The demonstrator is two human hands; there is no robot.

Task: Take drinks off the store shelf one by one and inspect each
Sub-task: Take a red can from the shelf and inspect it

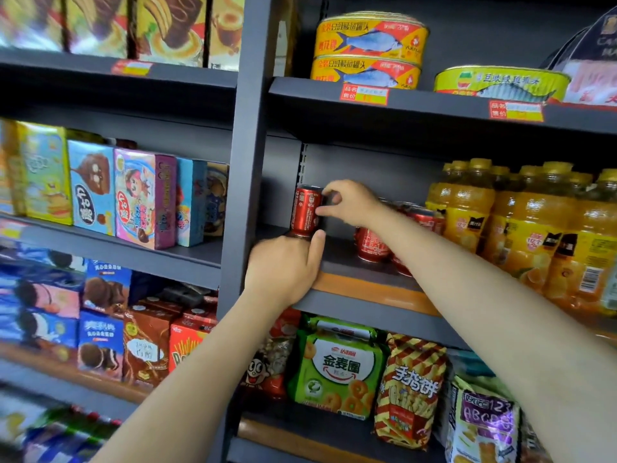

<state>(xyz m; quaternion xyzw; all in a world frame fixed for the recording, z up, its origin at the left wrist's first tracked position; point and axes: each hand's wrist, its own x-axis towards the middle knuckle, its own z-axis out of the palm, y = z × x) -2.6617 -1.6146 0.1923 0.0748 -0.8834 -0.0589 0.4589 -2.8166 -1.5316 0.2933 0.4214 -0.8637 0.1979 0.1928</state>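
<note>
A small red drink can (pixel 306 210) stands upright at the left end of the grey middle shelf (pixel 367 304), near the shelf post. My left hand (pixel 283 265) grips the can's bottom from below, thumb up along its right side. My right hand (pixel 347 202) pinches the can's upper right side with curled fingers. More red cans (pixel 370 243) stand further right on the same shelf, partly hidden behind my right forearm.
Orange juice bottles (pixel 521 228) crowd the right of the shelf. Tinned fish (pixel 370 51) sits on the shelf above. Snack bags (pixel 334 365) lie below, and biscuit boxes (pixel 143 195) fill the left bay beyond the upright post (pixel 247 162).
</note>
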